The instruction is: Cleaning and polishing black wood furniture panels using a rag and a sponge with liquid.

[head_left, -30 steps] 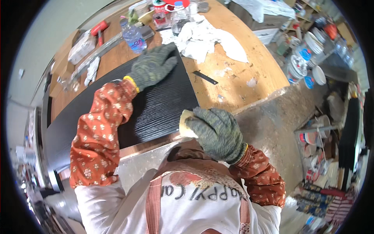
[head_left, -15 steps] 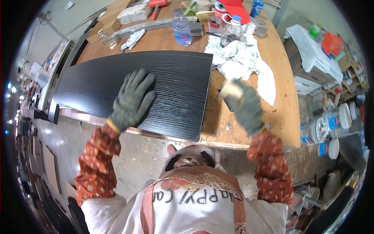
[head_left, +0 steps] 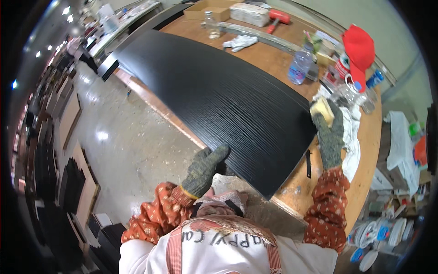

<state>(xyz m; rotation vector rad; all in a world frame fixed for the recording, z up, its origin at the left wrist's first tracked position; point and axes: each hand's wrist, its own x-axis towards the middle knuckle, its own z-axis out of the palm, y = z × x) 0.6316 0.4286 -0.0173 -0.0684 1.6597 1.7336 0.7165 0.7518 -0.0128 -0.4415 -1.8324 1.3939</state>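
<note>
A long black panel (head_left: 214, 98) with a fine wood grain lies flat across the wooden tabletop (head_left: 273, 52), its near corner and edge jutting past the tabletop's front rim over the concrete floor (head_left: 123, 137). The left hand (head_left: 204, 170), in a grey knit glove, is wrapped over that near edge, thumb on top and fingers curled under as far as one can see, so its grip is closed on the panel; held there, it looks to steady the board where it overhangs and has no support. The right hand (head_left: 329, 134), gloved the same, reaches to the panel's right end and holds a small tan block (head_left: 322, 111), likely a sanding sponge, pinched against that edge; its grip is closed on the block, pressed where edge meets face. Under and beside this hand lies a crumpled white rag (head_left: 353, 125), close for wiping. A black pen (head_left: 308, 163) rests on the tabletop just beside the panel's end. Further back stand a clear bottle (head_left: 299, 67), a red cap (head_left: 360, 48) over some jars, a white glove (head_left: 240, 42) and a red-handled hammer (head_left: 277, 18), all kept off the panel so its face stays free.
</note>
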